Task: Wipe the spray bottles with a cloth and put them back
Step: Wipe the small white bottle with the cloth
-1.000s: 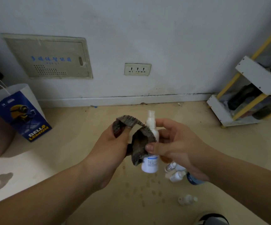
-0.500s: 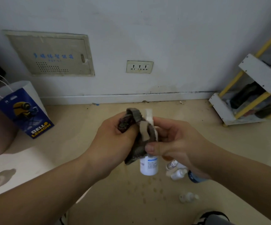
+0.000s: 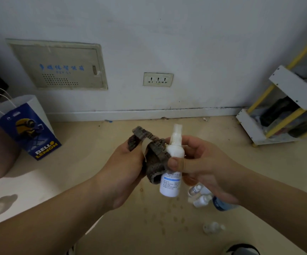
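The right hand [image 3: 204, 168] hides part of a cluster of small white bottles [image 3: 199, 196] on the beige floor [image 3: 222, 135] at 5 o'clock; 1 clear bottle [image 3: 213, 227] lies apart, blurred. That hand grasps a white plastic spray bottle [image 3: 174, 153] upright at centre. The left hand [image 3: 123, 170] clenches a dark grey ribbed cloth [image 3: 154, 162] against its 9 o'clock side. A white-and-yellow rack [image 3: 281, 115] at 3 o'clock holds dark, unclear items. A blue paper bag [image 3: 25, 126] stands at 9 o'clock.

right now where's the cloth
In the head view, mid-frame: the dark cloth is gripped in the left hand, lying against the image-left side of the white spray bottle that the right hand holds above the floor.
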`<action>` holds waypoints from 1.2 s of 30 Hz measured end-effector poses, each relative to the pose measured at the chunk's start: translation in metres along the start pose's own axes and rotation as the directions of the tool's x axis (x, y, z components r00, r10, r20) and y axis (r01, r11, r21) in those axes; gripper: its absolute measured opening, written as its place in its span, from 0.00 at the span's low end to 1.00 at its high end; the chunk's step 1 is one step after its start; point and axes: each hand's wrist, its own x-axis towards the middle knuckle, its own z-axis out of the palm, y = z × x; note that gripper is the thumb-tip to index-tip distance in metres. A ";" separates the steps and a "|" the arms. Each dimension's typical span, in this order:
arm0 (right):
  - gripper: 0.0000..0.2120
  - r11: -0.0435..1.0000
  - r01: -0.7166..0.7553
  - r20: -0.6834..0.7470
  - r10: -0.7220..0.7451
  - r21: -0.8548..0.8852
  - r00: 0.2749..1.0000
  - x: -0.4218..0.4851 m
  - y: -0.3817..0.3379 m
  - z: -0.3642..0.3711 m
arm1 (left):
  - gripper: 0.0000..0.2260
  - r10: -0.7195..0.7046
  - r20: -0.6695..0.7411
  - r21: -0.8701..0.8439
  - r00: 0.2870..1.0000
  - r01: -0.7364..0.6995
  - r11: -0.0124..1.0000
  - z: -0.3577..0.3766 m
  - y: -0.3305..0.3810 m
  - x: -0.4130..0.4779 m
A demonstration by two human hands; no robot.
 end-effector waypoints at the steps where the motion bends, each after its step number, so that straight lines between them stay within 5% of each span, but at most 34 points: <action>1: 0.20 1.000 0.002 0.012 -0.002 -0.003 1.000 -0.001 -0.001 0.001 | 0.12 0.029 0.016 0.062 0.999 -0.030 0.998 0.001 0.000 -0.001; 4: 0.19 0.998 0.046 0.018 -0.045 -0.045 0.999 -0.004 -0.003 0.007 | 0.11 0.106 0.086 0.264 0.991 -0.125 0.956 0.010 0.001 -0.004; 11: 0.23 0.852 0.189 -0.042 -0.239 -0.488 0.970 0.001 0.001 0.017 | 0.09 0.253 -0.082 0.393 0.964 -0.202 0.897 0.017 -0.009 -0.007; 17: 0.21 0.948 0.208 -0.017 -0.218 -0.241 0.976 0.004 0.004 0.013 | 0.14 0.161 -0.141 0.195 0.977 -0.132 0.972 0.014 -0.015 -0.001; 19: 0.21 0.964 0.205 0.020 -0.205 -0.168 0.979 0.002 0.003 0.014 | 0.21 0.052 -0.136 0.092 0.989 -0.040 0.995 0.016 -0.018 0.003; 24: 0.23 0.995 0.103 0.071 -0.103 0.016 0.992 0.006 -0.004 0.007 | 0.17 -0.175 -0.062 -0.159 0.983 0.163 0.974 0.010 -0.016 0.007; 31: 0.23 0.988 -0.036 0.136 0.015 0.147 0.991 0.010 0.001 -0.005 | 0.19 -0.125 -0.069 -0.087 0.990 0.119 0.989 0.003 -0.011 0.008; 36: 0.22 0.999 -0.007 0.153 0.000 0.047 0.988 0.012 0.002 -0.008 | 0.12 -0.039 -0.070 0.119 0.997 0.047 0.992 0.016 -0.008 0.006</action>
